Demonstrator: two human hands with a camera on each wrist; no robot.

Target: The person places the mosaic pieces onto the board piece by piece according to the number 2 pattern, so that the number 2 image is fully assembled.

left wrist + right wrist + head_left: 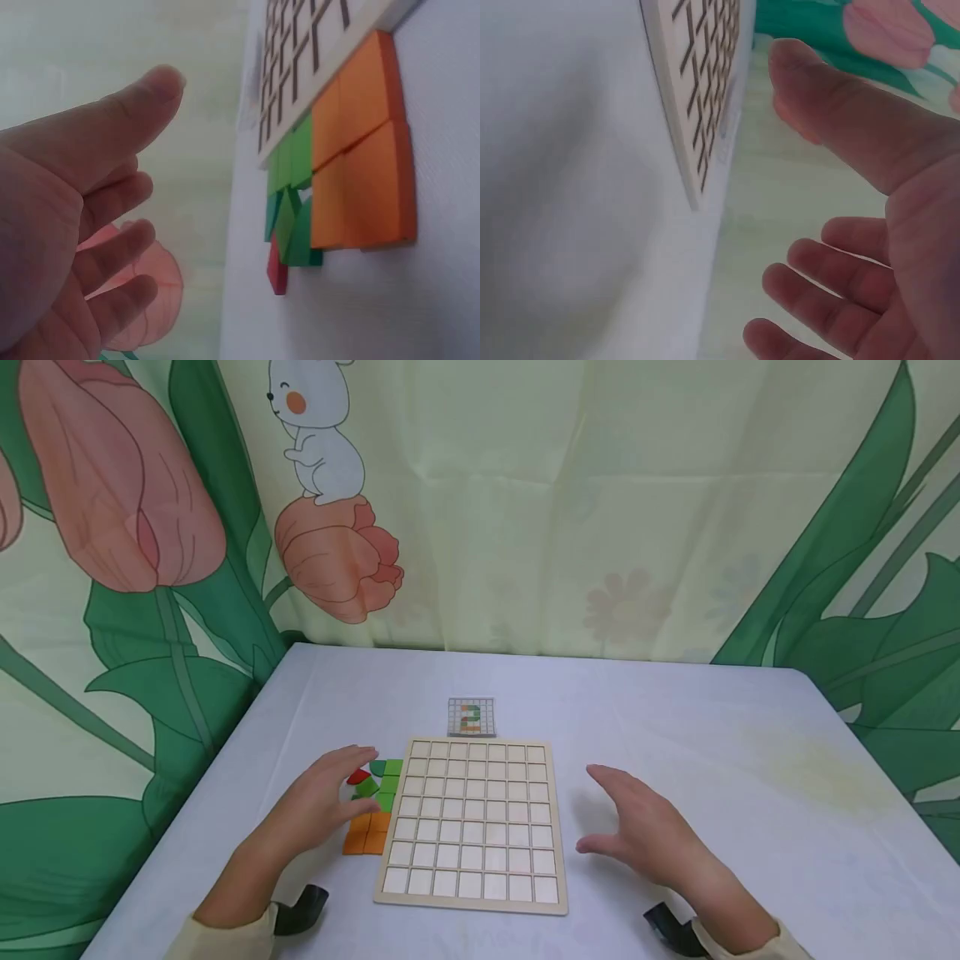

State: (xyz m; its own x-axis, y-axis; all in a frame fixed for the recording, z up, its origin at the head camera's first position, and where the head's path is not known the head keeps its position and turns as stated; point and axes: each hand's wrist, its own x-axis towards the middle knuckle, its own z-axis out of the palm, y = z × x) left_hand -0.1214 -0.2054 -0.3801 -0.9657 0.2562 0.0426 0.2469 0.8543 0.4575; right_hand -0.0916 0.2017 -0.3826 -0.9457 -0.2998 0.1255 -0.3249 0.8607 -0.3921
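Note:
A wooden grid board (476, 819) with square cells lies in the middle of the table, nothing in its cells. Along its left edge sit several coloured blocks: orange squares (366, 833), green squares (389, 782) and a red piece (358, 776). In the left wrist view the orange blocks (371, 157) lie flat against the board's side. My left hand (318, 802) hovers over and beside the blocks, fingers spread from the thumb, holding nothing. To the right of the board my right hand (648, 827) is held above the table, thumb and fingers apart, likewise holding nothing.
Behind the board lies a small pattern card (471, 717) with a coloured figure like a 2 on a grid. A white cloth covers the table (712, 760). A printed curtain (510, 527) with tulips and a white animal hangs at the back.

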